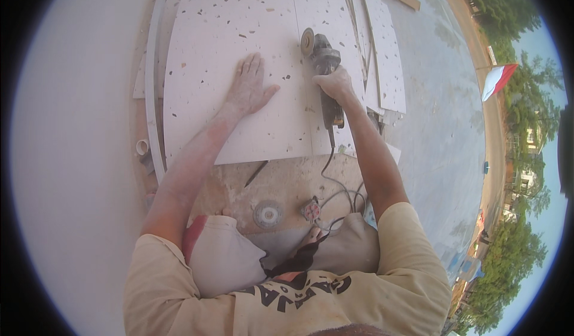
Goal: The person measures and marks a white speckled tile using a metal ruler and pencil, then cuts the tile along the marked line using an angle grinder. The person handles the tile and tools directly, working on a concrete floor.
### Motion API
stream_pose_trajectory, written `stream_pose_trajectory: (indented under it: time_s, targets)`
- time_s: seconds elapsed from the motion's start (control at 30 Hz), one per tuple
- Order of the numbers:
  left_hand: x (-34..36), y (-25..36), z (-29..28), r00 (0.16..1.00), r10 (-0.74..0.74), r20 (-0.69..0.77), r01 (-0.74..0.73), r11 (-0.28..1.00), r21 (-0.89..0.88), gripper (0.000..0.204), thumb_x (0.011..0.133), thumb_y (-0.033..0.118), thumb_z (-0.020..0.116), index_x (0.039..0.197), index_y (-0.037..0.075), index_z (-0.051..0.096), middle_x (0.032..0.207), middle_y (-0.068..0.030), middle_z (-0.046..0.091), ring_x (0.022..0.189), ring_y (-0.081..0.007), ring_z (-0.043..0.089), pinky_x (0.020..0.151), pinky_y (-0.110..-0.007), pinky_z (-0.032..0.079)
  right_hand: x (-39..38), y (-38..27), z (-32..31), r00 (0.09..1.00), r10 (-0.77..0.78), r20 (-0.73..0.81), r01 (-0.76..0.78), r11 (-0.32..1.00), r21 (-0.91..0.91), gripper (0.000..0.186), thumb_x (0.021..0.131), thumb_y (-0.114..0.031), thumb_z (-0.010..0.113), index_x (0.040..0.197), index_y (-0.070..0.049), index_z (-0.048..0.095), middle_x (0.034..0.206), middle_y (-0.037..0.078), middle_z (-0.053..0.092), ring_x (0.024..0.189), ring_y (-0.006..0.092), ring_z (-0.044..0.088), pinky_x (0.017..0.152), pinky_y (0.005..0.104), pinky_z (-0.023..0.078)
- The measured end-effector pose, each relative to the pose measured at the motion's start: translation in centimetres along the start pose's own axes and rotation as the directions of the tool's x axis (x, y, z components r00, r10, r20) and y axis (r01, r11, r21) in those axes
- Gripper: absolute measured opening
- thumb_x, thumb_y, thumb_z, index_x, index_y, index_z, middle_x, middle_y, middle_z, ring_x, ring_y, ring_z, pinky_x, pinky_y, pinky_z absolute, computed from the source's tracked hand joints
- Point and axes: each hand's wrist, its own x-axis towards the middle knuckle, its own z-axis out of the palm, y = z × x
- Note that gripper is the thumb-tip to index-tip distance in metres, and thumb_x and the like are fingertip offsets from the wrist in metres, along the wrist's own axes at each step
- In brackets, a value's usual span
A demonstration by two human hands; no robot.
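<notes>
A large white terrazzo slab (227,31) with dark and brown flecks lies flat in front of me. My left hand (251,88) rests palm down on its middle, dusty, with the fingers stretched out. On the right, my right hand (336,85) is wrapped round the body of a dark angle grinder (326,56). The grinder's round disc (307,42) stands on edge at its far left, close to a thin straight line that runs down the slab. Whether the disc touches the slab or spins, I cannot tell. The grinder's black cord (324,170) trails toward me.
A loose grinding disc (267,214), a small red round thing (311,210) by the cord, and a dark thin stick (256,173) lie near my knees. Cut slab strips (382,55) are stacked at right. A long pale strip (154,67) runs along the left, near a white pipe piece (142,147).
</notes>
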Motion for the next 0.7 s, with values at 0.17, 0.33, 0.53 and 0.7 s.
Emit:
stream_pose_trajectory:
  time_s: [0.17, 0.33, 0.53, 0.7]
  targets:
    - [0.5, -0.4, 0.3, 1.0, -0.001, -0.021, 0.001, 1.0, 0.003, 0.088, 0.102, 0.054, 0.049, 0.153, -0.014, 0.03, 0.164, -0.0278, 0.024, 0.156, -0.0376, 0.015, 0.129, -0.049, 0.011, 0.7, -0.5, 0.1, 1.0, 0.0, 0.015, 0.0, 1.0, -0.001, 0.066, 0.063, -0.03, 0.081, 0.115, 0.009, 0.067, 0.109, 0.023, 0.073, 0.102, 0.0336, 0.072, 0.09, 0.0399, 0.057]
    - [1.0, -0.6, 0.4, 0.999, -0.003, -0.037, 0.002, 1.0, -0.013, 0.087, 0.102, 0.054, 0.05, 0.153, -0.014, 0.03, 0.164, -0.0278, 0.025, 0.156, -0.0375, 0.016, 0.129, -0.049, 0.01, 1.3, -0.9, 0.1, 1.0, 0.004, 0.0, -0.004, 1.0, -0.015, 0.066, 0.063, -0.03, 0.081, 0.115, 0.009, 0.067, 0.109, 0.023, 0.073, 0.103, 0.0328, 0.072, 0.09, 0.0398, 0.057]
    - [1.6, -0.6, 0.1, 0.999, -0.012, -0.045, 0.009, 0.998, -0.063, 0.088, 0.101, 0.05, 0.055, 0.153, -0.016, 0.028, 0.163, -0.0297, 0.025, 0.156, -0.0392, 0.017, 0.129, -0.049, 0.011, 1.6, -1.9, -0.8, 0.996, 0.009, 0.091, -0.01, 1.0, 0.008, 0.071, 0.066, -0.03, 0.079, 0.123, 0.01, 0.062, 0.117, 0.026, 0.07, 0.112, 0.0352, 0.069, 0.095, 0.0406, 0.055]
    - [1.9, -0.8, 0.3, 0.999, -0.012, -0.046, 0.01, 0.999, -0.051, 0.088, 0.101, 0.051, 0.054, 0.153, -0.015, 0.028, 0.164, -0.0296, 0.025, 0.156, -0.0392, 0.016, 0.129, -0.049, 0.011, 2.3, -2.4, -1.1, 0.991, 0.002, 0.135, -0.002, 1.0, 0.006, 0.071, 0.068, -0.029, 0.078, 0.124, 0.012, 0.061, 0.119, 0.028, 0.07, 0.114, 0.0371, 0.069, 0.096, 0.0412, 0.056]
